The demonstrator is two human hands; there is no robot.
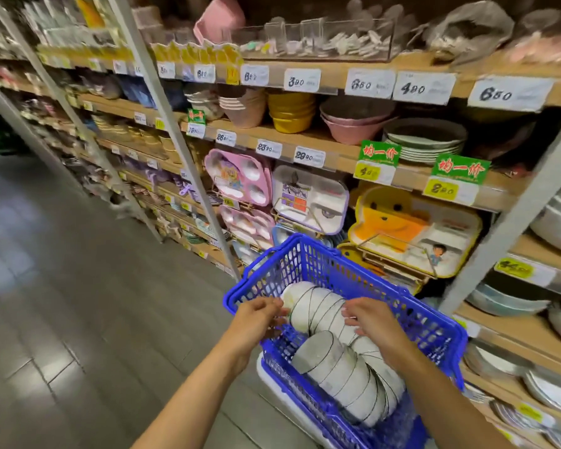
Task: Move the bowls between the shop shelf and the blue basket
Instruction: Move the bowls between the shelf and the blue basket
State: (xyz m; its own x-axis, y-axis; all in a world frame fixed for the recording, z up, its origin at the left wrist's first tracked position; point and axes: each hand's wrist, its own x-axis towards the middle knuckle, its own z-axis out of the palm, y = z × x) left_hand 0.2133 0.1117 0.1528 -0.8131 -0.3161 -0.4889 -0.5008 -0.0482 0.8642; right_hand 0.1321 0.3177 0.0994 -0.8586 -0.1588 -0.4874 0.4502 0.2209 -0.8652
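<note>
Two arms belong to the person, and both are bare all the way from the bottom of the picture to the fingers. The left arm point(204, 384) and the right arm point(454, 396) are long and thin, with smooth wrists. The left hand point(259, 314) and the right hand point(374, 322) have thin fingers, and the nails look short and plain, but the picture is a bit too blurry to be sure.

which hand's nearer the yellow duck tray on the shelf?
Right. The right hand is just below the yellow duck tray, on the bowls; the left hand is farther left.
</note>
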